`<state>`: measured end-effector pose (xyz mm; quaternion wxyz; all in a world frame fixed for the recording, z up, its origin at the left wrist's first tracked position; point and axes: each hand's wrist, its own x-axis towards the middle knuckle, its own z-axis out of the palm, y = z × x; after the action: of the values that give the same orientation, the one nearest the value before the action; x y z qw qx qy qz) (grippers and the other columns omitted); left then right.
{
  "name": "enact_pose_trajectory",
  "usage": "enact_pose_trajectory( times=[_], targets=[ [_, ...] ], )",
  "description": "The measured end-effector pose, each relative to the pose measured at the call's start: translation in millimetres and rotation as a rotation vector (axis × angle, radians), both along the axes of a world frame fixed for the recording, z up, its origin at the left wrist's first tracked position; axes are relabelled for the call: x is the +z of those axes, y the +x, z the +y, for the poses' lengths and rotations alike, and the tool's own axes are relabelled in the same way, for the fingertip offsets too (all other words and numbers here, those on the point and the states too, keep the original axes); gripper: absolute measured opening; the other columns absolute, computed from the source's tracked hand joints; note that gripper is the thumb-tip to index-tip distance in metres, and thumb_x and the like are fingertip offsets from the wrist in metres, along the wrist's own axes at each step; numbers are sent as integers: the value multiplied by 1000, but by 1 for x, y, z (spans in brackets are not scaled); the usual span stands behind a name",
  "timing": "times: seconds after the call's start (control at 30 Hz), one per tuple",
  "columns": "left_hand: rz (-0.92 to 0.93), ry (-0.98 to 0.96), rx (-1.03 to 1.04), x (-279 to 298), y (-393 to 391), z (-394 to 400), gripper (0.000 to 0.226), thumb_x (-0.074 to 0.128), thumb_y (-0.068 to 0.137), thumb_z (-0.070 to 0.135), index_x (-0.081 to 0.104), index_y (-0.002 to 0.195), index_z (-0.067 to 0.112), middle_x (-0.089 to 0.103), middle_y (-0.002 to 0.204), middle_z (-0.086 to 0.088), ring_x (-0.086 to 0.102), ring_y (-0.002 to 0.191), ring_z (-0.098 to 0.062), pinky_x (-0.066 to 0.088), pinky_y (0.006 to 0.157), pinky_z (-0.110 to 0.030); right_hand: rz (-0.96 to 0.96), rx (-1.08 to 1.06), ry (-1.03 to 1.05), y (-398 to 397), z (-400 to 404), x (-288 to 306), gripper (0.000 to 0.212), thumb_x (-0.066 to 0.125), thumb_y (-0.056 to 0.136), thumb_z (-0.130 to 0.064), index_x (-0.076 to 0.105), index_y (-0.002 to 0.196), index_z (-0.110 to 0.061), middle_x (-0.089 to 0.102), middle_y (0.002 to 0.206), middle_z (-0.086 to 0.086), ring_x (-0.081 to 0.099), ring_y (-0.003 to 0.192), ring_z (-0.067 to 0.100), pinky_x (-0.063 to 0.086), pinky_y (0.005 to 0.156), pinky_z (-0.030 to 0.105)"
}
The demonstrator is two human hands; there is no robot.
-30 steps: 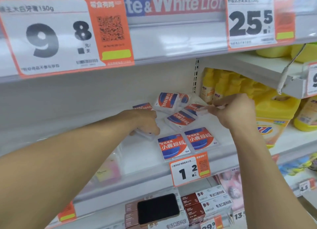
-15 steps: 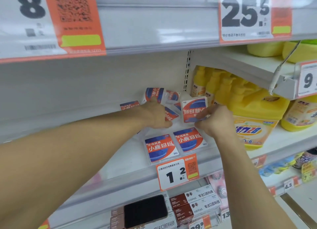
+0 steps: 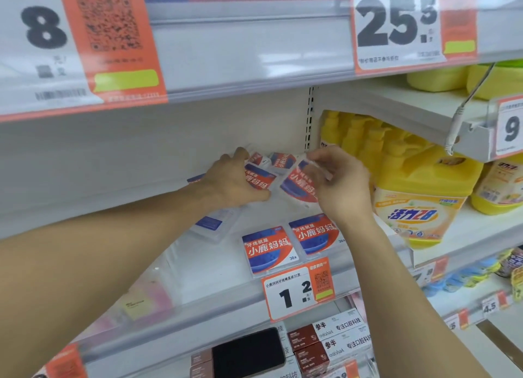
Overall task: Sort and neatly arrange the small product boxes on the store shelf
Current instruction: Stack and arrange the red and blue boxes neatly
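both hands are gripping floss boxes at the back of the shelf. left hand (image 3: pixel 235 185) has its fingers and thumb curled round a red-and-blue box (image 3: pixel 259 178), holding it tilted with the label facing up toward the camera. right hand (image 3: pixel 339 185) pinches a second box (image 3: pixel 297 186) by its upper edge between thumb and fingertips, and that one hangs at a slant too, label toward the left. the two held boxes are just beside each other, nearly touching at the corners, can't tell if they actually meet.

behind them a couple more of the same boxes (image 3: pixel 278 160) sit jumbled against the back wall of the white shelf (image 3: pixel 198 264), tipped at odd angles. a clear-backed one with a blue label (image 3: pixel 212 225) lies face down under the left wrist.

at the front edge two boxes are already laid flat side by side, label up: front left box (image 3: pixel 267 249) and front right box (image 3: pixel 315 233), the right one partly covered by the right forearm. the price tag (image 3: pixel 298 288) reading 1.2 hangs just below them on the shelf lip.

to the right, past the upright, yellow detergent jugs (image 3: pixel 418 202) fill the neighbouring shelf. down below there's a dark phone (image 3: pixel 249 352) lying on some brown and white boxes (image 3: pixel 325 341). big orange price labels (image 3: pixel 113 44) run across the top.
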<state>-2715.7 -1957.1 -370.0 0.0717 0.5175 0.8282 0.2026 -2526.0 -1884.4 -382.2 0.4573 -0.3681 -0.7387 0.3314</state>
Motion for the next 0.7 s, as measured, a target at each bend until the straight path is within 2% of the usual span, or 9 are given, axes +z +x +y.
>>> enact_pose_trajectory(
  times=[0.03,0.1,0.17,0.23,0.3,0.4,0.6,0.7],
  targets=[
    [-5,-15,-6,1,2,-1,85,77,69,58,34,138,33,51,121,5,58,98,-17,56,84,-39,-99,21,27,-3,0,-2,19,63,95,-12,69,109,-24,67,113,-12,57,100,0,46,71,9],
    [-10,-127,-19,0,5,-2,85,69,67,68,32,139,43,53,120,9,60,98,-16,57,83,-39,-235,56,52,-8,-1,-4,26,59,96,-7,70,113,-24,66,123,-8,54,103,2,38,69,6],
    [13,-294,-19,0,7,-2,71,59,66,78,45,127,44,61,110,11,64,88,-15,57,79,-35,-294,84,62,-12,-3,-3,30,56,97,-6,69,117,-24,63,132,-5,57,114,10,42,80,13],
    [22,-438,-23,4,7,-2,59,54,70,81,52,111,39,63,101,9,63,81,-16,55,79,-30,-355,85,59,-16,-4,-3,36,57,96,-4,66,124,-25,49,145,-3,47,133,20,44,96,25],
    [3,-523,-50,10,4,-2,59,58,69,80,51,108,37,63,100,8,63,82,-16,53,78,-29,-406,76,12,-18,-5,-1,49,62,92,-3,57,135,-27,34,151,0,36,140,25,44,104,34],
    [29,-581,-92,18,0,-5,65,69,65,73,55,114,32,65,106,7,65,85,-14,55,81,-30,-423,30,-87,-15,-5,-4,70,72,85,-3,42,143,-29,28,148,3,40,135,30,49,96,35],
    [53,-610,-133,17,-4,-9,81,76,62,66,49,130,30,61,123,7,64,101,-19,54,91,-37,-538,-54,-141,-15,-2,-8,82,75,84,-11,31,149,-36,28,153,6,50,130,30,55,87,38],
    [60,-606,-158,15,-4,-14,84,75,63,67,43,134,35,55,132,9,60,112,-20,51,97,-40,-420,-90,-171,-12,1,-8,82,82,78,-20,35,144,-30,43,146,7,55,124,28,53,83,34]
  ],
)
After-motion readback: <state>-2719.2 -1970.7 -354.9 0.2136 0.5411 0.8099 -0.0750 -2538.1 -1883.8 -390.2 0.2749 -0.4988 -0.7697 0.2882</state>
